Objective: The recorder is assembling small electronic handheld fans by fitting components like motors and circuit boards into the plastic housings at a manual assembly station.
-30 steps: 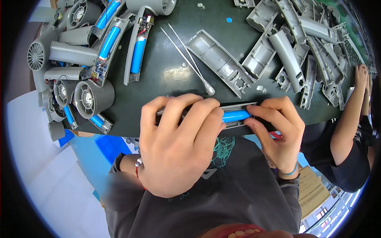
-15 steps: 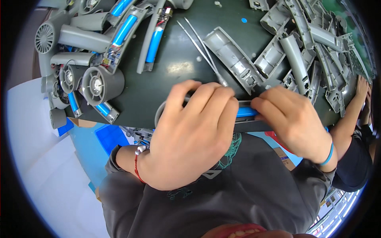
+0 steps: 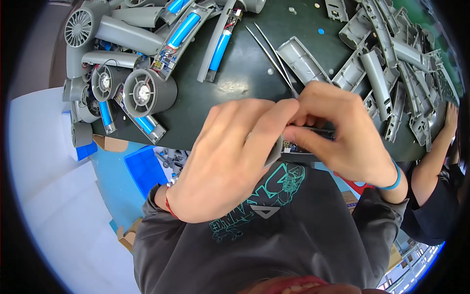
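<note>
At far left, a cluster of grey fan housings with blue battery cells lies on the dark green worktable. The left hand curls around the near end of a slim grey handle assembly, fingers wrapped over it so that most of the part is hidden. The assembly is held just off the table's near edge, above the person's dark shirt. The right hand pinches the same part from the other side, fingertips pressed on its upper edge, where a small circuit board appears to sit. The piece looks light, rigid and thin-walled; the shell edges probably give the safest hold, the exposed board being fragile. Metal tweezers lie just beyond the hands. At right, loose grey half-shells are heaped, and another person's arm rests at the table's edge.
</note>
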### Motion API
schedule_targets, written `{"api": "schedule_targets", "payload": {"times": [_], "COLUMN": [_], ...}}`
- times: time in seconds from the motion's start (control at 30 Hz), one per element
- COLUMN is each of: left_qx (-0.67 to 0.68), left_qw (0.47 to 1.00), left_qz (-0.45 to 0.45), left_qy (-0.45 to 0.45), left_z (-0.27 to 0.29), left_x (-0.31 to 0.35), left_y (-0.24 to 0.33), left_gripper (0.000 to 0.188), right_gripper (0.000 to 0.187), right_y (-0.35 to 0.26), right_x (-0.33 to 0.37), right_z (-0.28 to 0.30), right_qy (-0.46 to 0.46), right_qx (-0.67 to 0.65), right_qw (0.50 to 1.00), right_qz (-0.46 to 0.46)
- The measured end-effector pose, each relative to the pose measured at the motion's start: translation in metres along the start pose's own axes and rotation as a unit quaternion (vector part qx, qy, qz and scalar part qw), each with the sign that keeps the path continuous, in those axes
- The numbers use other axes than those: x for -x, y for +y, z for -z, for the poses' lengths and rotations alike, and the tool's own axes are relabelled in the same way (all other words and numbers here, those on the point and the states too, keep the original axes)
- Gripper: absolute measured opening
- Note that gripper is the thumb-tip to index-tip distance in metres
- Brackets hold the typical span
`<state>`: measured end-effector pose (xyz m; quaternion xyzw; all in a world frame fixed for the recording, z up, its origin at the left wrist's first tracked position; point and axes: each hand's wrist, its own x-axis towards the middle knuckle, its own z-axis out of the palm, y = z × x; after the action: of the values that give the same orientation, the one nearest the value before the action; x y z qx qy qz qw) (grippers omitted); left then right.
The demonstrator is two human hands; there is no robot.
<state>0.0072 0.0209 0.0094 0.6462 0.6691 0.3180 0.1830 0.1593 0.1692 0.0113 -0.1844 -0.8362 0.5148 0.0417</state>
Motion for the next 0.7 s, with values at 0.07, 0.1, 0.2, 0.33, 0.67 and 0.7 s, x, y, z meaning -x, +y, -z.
{"api": "schedule_targets", "payload": {"times": [0.07,0.1,0.2,0.33,0.67,0.7], "left_qx": [0.004,0.008,-0.037,-0.058,-0.090,-0.090], "left_qw": [1.000,1.000,0.997,0.997,0.992,0.992], "left_qz": [0.010,0.017,0.021,-0.044,-0.092,-0.093], "left_qy": [0.007,0.012,-0.058,-0.021,0.011,0.008], "left_z": [0.000,0.001,0.011,0.001,-0.005,-0.005], "left_x": [0.000,-0.001,-0.004,-0.004,0.000,0.000], "left_y": [0.001,0.002,0.000,-0.006,-0.010,-0.011], "left_gripper": [0.061,0.059,0.055,0.038,0.022,0.022], "right_gripper": [0.020,0.019,0.019,0.028,0.024,0.030], "right_y": [0.003,0.010,0.015,0.020,0.014,0.011], "right_x": [0.000,0.000,0.010,0.023,0.026,0.023], "right_z": [-0.002,-0.006,-0.011,-0.015,-0.008,-0.009], "right_qy": [-0.003,0.038,0.072,0.109,0.079,0.098], "right_qx": [-0.032,0.008,0.061,0.271,0.080,0.057], "right_qw": [0.999,0.996,0.975,0.901,0.990,0.992], "right_qz": [-0.022,0.081,0.199,0.322,0.087,0.048]}}
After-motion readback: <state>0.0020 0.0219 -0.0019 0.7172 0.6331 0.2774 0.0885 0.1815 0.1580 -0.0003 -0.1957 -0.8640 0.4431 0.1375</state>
